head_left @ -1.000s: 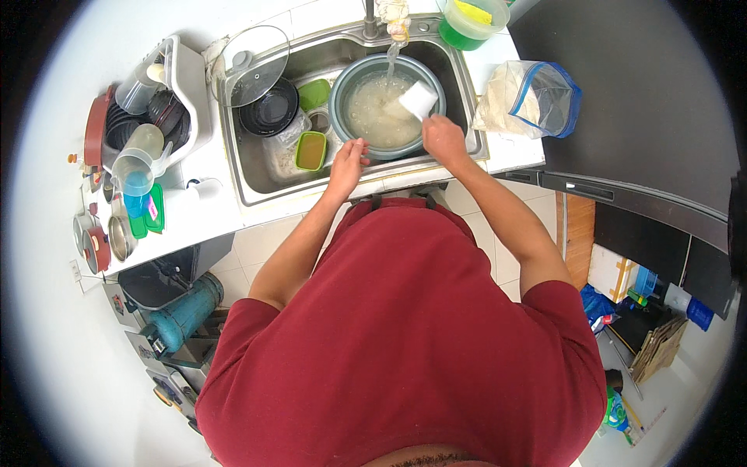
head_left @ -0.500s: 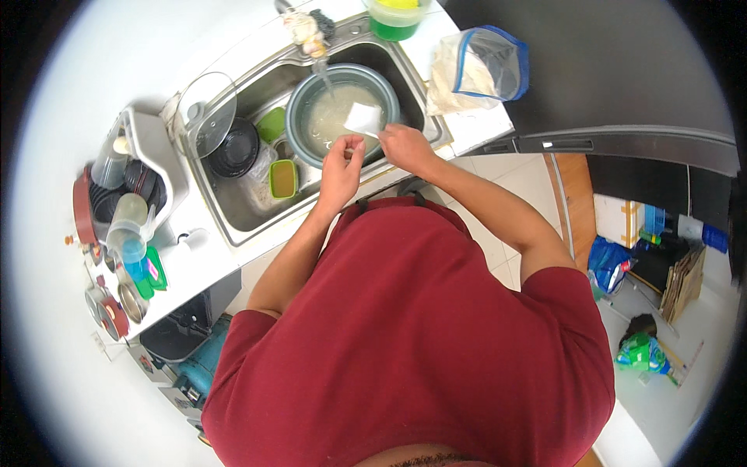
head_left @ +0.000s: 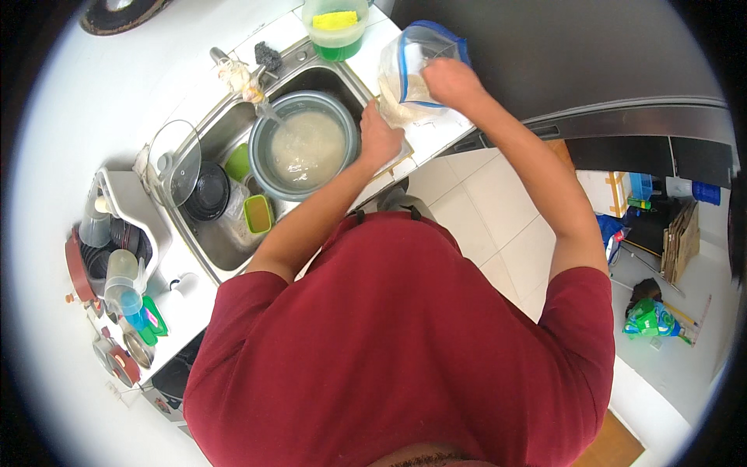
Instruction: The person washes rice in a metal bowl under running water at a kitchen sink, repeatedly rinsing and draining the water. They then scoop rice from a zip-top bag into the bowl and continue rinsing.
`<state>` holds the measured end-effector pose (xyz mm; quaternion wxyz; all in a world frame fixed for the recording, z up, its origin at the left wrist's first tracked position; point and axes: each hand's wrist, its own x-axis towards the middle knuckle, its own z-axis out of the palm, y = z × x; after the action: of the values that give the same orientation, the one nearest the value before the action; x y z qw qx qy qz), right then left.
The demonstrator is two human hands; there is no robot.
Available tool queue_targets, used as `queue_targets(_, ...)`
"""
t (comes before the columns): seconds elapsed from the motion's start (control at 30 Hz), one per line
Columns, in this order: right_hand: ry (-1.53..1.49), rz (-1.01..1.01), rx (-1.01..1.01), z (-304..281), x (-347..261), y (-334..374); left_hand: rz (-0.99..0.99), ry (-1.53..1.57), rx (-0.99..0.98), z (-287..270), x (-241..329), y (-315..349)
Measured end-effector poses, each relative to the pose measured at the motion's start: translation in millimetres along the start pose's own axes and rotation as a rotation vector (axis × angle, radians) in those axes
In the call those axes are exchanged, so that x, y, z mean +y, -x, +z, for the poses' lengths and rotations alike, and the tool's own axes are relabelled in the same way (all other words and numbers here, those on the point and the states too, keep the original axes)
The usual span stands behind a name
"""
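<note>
My right hand (head_left: 454, 82) is closed on the handle of a white scoop (head_left: 415, 59), which is partly inside a clear zip bag (head_left: 393, 84) with a blue-edged mouth. Pale grains, looking like rice, fill the lower part of the bag. Beside the bag's lower left side is my left hand (head_left: 380, 138), fingers stretched out by the counter edge; whether they touch the bag I cannot tell. A round grey pot (head_left: 260, 156) stands in the sink, holding cloudy water over pale grains. Water runs into it from a cloth-wrapped faucet (head_left: 250, 87).
The steel sink (head_left: 233, 261) also holds black bowls (head_left: 208, 191) and a green square container (head_left: 257, 214). A glass lid (head_left: 174, 162) leans at its left rim, near a dish rack (head_left: 156, 210). Behind the sink's right corner stands a tub of green liquid with a yellow sponge (head_left: 335, 21).
My right hand has moved with the scoop from over the pot to the bag's mouth. My left hand has gone from the pot's front rim to beside the bag. The view has shifted right.
</note>
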<state>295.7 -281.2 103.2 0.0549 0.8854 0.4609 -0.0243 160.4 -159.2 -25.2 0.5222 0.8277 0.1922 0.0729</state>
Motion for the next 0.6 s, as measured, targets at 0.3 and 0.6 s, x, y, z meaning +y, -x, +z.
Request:
queue_targets(0.3, -0.523, 0.054, -0.290, 53, 18, -14, 0.160, -0.284, -0.005, 58, -40, -28)
queue_targets(0.6, -1.808, 0.801, -0.109, 62, 15, 15, 0.164, 0.041, -0.014, 71, -29, -36)
